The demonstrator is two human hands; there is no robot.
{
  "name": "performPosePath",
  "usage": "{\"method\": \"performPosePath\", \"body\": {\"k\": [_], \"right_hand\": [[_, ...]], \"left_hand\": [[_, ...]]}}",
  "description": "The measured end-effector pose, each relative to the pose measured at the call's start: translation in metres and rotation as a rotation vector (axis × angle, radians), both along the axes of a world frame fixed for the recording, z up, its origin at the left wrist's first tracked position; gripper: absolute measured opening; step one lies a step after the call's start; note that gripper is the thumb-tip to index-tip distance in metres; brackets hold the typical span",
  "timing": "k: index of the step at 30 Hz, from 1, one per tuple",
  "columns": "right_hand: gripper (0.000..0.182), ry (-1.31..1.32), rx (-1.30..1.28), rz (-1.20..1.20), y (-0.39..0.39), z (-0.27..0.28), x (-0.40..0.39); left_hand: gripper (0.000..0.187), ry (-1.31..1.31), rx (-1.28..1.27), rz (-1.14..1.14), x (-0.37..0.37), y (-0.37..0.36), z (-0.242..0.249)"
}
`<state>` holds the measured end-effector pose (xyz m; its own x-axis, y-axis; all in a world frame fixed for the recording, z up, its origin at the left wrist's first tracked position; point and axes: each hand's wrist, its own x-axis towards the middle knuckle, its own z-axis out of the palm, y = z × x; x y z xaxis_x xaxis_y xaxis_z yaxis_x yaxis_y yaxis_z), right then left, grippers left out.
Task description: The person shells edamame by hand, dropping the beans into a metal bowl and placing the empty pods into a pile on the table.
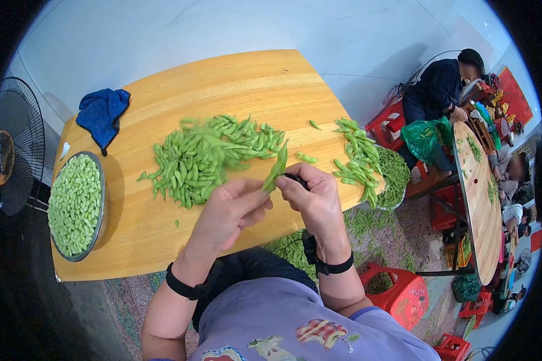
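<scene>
In front of me, above the wooden table [253,78], a green soybean pod [278,168] is held upright. My left hand [230,210] pinches its lower end between thumb and fingers. My right hand [317,195] is closed close beside the pod, gripping a small black object [297,180] whose kind is mostly hidden by the fingers. Beyond my hands lies a large heap of green pods [190,165]. A metal bowl [105,207] full of shelled green beans [73,204] stands at the left edge. More pods [360,153] lie at the right end of the table.
A blue cloth [102,114] lies at the back left, and a fan [15,144] stands beyond it. Right of the table is a basin heaped with pods [393,177]. Pods litter the floor near a red stool [397,295]. Other people sit around another table [482,222].
</scene>
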<state>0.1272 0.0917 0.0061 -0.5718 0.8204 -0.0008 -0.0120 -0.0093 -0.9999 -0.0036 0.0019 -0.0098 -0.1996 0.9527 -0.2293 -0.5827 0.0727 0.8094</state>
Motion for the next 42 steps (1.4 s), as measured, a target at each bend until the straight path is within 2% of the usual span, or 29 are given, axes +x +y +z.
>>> {"method": "performPosePath", "body": {"k": [5, 8, 10, 12, 14, 18, 20, 22, 24, 26, 29, 31, 32, 34, 36, 38, 40, 42], "right_hand": [[0.014, 0.040, -0.059, 0.042, -0.004, 0.006, 0.005], [0.016, -0.069, -0.068, 0.149, -0.008, 0.007, 0.009], [0.016, -0.058, 0.026, 0.162, -0.010, 0.000, 0.011], [0.015, 0.004, -0.033, 0.186, -0.010, -0.001, 0.014], [0.015, 0.076, -0.237, 0.242, -0.011, 0.002, 0.017], [0.016, 0.011, -0.199, 0.259, -0.014, -0.001, 0.019], [0.015, -0.003, -0.071, 0.242, -0.018, 0.000, 0.018], [0.014, 0.001, -0.116, 0.242, -0.019, 0.002, 0.018], [0.014, 0.007, -0.161, 0.243, -0.018, 0.001, 0.017], [0.009, -0.123, 0.026, 0.225, -0.018, -0.002, 0.017], [0.008, -0.017, -0.014, 0.262, -0.018, 0.001, 0.016], [0.008, 0.020, 0.031, 0.238, -0.020, -0.011, 0.014], [0.008, 0.058, 0.079, 0.218, -0.022, -0.016, 0.013], [0.008, 0.098, 0.081, 0.235, -0.026, -0.013, 0.013], [0.008, 0.139, 0.085, 0.251, -0.028, -0.009, 0.014], [0.006, 0.252, 0.057, 0.379, -0.027, -0.006, 0.020], [0.005, 0.284, 0.059, 0.430, -0.022, -0.009, 0.026], [0.005, 0.326, 0.071, 0.471, -0.017, -0.015, 0.030]], "left_hand": [[0.008, 0.045, -0.041, 0.005, 0.001, -0.001, -0.001], [0.006, 0.033, 0.047, 0.054, 0.003, -0.002, -0.001], [0.005, 0.084, 0.012, 0.063, 0.007, -0.004, 0.002], [0.007, 0.170, 0.023, 0.056, 0.007, -0.006, -0.003], [0.008, 0.256, 0.032, 0.046, 0.009, -0.008, -0.005], [0.009, 0.334, 0.000, 0.077, 0.010, -0.010, -0.002], [0.009, 0.329, -0.014, 0.077, 0.009, -0.012, -0.002], [0.007, 0.447, -0.015, 0.061, 0.007, -0.014, -0.004], [0.008, 0.458, -0.010, 0.068, 0.007, -0.015, 0.001], [0.009, 0.465, -0.009, 0.066, 0.008, -0.018, 0.000], [0.004, 0.441, 0.013, -0.006, 0.005, -0.020, -0.004], [0.011, -0.096, 0.011, -0.034, 0.010, -0.024, -0.003], [0.011, -0.097, 0.009, -0.035, 0.010, -0.025, -0.006], [0.016, -0.420, 0.052, -0.099, 0.010, -0.028, -0.016], [0.019, -0.484, 0.080, -0.143, 0.013, -0.031, -0.021], [0.021, -0.551, 0.109, -0.194, 0.020, -0.034, -0.025], [0.023, -0.707, 0.130, -0.323, 0.026, -0.038, -0.026], [0.024, -0.693, 0.116, -0.333, 0.033, -0.041, -0.028]]}}
